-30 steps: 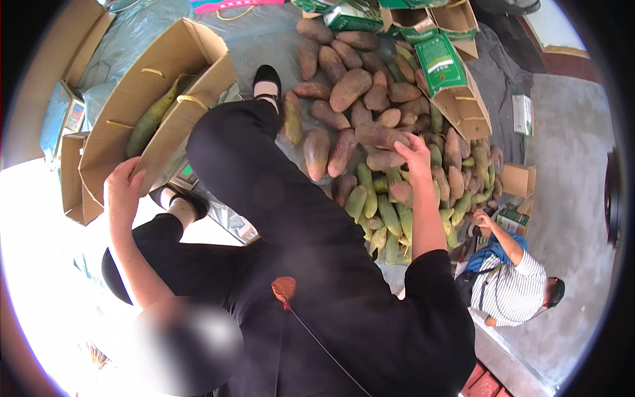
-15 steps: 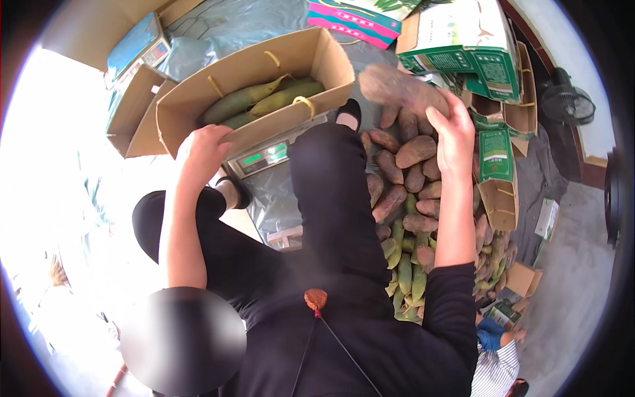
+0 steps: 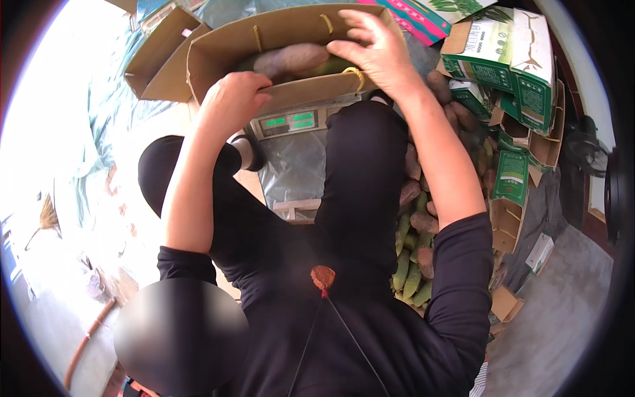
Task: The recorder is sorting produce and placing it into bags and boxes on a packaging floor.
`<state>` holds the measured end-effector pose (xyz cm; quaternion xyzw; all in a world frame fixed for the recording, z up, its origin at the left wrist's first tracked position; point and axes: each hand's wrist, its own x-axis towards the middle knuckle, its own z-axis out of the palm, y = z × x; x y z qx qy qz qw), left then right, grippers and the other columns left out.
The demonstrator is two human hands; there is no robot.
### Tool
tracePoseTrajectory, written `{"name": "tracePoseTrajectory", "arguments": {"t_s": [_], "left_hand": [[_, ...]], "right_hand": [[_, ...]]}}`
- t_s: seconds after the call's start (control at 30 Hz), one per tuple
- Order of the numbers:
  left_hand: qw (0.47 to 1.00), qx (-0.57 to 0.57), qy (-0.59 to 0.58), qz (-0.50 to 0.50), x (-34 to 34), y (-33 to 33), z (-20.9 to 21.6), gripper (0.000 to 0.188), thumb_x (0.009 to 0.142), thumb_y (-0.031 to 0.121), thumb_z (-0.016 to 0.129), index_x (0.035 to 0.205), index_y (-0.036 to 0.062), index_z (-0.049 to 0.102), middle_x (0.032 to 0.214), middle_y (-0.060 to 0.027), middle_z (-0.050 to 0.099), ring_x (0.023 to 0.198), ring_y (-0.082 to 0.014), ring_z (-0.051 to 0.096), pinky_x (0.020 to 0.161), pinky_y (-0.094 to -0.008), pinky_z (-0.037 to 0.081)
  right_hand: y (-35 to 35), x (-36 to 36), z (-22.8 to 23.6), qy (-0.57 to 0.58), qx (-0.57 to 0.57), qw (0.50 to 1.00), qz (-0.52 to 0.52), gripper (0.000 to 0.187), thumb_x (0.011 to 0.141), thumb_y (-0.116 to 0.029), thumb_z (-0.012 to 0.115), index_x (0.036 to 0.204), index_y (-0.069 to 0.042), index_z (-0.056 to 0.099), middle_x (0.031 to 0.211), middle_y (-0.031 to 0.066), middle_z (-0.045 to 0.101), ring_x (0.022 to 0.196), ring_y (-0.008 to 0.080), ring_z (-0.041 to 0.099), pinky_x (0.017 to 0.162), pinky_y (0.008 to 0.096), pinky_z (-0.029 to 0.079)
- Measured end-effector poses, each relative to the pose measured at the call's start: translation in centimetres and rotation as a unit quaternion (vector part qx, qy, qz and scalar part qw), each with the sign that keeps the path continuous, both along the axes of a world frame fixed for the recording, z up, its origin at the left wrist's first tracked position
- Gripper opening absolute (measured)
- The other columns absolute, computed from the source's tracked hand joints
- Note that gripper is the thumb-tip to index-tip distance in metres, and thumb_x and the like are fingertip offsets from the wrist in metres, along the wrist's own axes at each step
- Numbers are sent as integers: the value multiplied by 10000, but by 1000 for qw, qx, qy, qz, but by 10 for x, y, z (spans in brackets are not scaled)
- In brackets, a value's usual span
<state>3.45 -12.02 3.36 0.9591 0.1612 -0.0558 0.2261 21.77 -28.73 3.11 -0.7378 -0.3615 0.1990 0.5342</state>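
Note:
An open brown cardboard box (image 3: 218, 49) stands on a weighing scale with a green display (image 3: 288, 122), in front of my knees. Inside it lie a brown tuber (image 3: 291, 59) and some green ones. My left hand (image 3: 231, 99) is closed on the box's near wall. My right hand (image 3: 377, 56) hovers over the box's right end with fingers spread and nothing in it, just right of the brown tuber. My black-clad legs hide most of the scale's platform.
A heap of brown tubers (image 3: 413, 192) and green ones (image 3: 407, 278) lies on the ground to my right. Green-and-white cartons (image 3: 509, 59) stack behind it. Empty cardboard boxes (image 3: 155, 56) stand at the upper left. A fan (image 3: 585, 149) stands far right and a broom (image 3: 46, 218) lies left.
My right hand lifted a brown tuber from the heap, carried it left to the box and let it go inside. My left hand stayed on the box's edge.

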Motion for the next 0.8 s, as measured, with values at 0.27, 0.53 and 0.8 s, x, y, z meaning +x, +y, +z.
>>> {"name": "tracePoseTrajectory", "arguments": {"t_s": [0.27, 0.53, 0.8], "left_hand": [[998, -5, -49, 26, -3, 0, 0, 253, 826, 235, 590, 981, 54, 679, 941, -145, 663, 906, -331, 615, 816, -416, 484], [997, 7, -72, 31, -2, 1, 1, 272, 834, 264, 579, 982, 60, 680, 919, -144, 665, 892, -331, 616, 806, -420, 486], [995, 15, -59, 74, -4, 5, 3, 258, 841, 274, 587, 995, 90, 681, 919, -128, 669, 887, -321, 622, 803, -411, 491]], "right_hand": [[-111, 40, -46, 57, 9, 978, -200, 341, 845, -150, 664, 1134, 21, 602, 1081, 91, 635, 980, 149, 585, 875, 289, 454], [-230, 8, -142, 132, -47, 940, -310, 316, 865, -126, 635, 1137, 30, 597, 972, 36, 629, 787, 80, 557, 680, 219, 441], [-250, -31, -167, 270, -89, 898, -336, 313, 861, -115, 635, 1139, 21, 592, 897, 9, 607, 720, 60, 523, 617, 198, 414]]}}
